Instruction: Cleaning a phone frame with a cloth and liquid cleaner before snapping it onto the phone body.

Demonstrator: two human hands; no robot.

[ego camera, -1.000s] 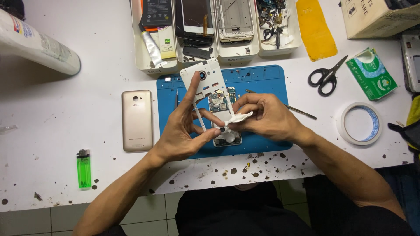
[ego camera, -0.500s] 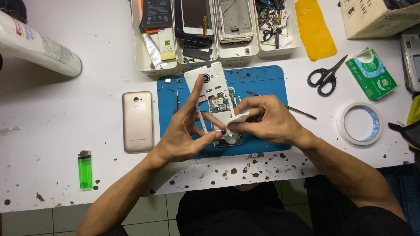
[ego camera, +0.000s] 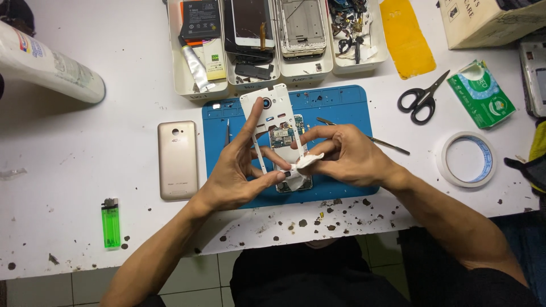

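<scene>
Centrally, item 1: white phone frame, stood tilted over the blue work mat, top end pointing to 12 o'clock. Left hand holds it: index finger laid up the frame's left rail to the camera hole, thumb and lower fingers curled round the bottom end. Grip closed on the frame.

Item 2: white wipe, a crumpled bit of tissue or cloth. Right hand pinches it betw. thumb and fingertips, pressed to the frame's lower edge, at 3 o'clock from the left thumb.

Item 3: opened phone body w/ circuit board, lying flat on the mat behind the frame.

Change vs. half a sec. ago: wipe has slid slightly down and left along the frame; both hands otherwise in the same hold. Reads as rubbing strokes going on at the lower rail.

Surrounds, from the hands:
- 9 o'clock: gold phone back cover, just off the mat.
- 8 o'clock: green lighter, well apart.
- 12 o'clock: white trays of phone parts.
- 2 o'clock: metal pry tool, black scissors, green tissue pack.
- 3 o'clock: tape roll.
- 6 o'clock: dark specks on the white table.
</scene>
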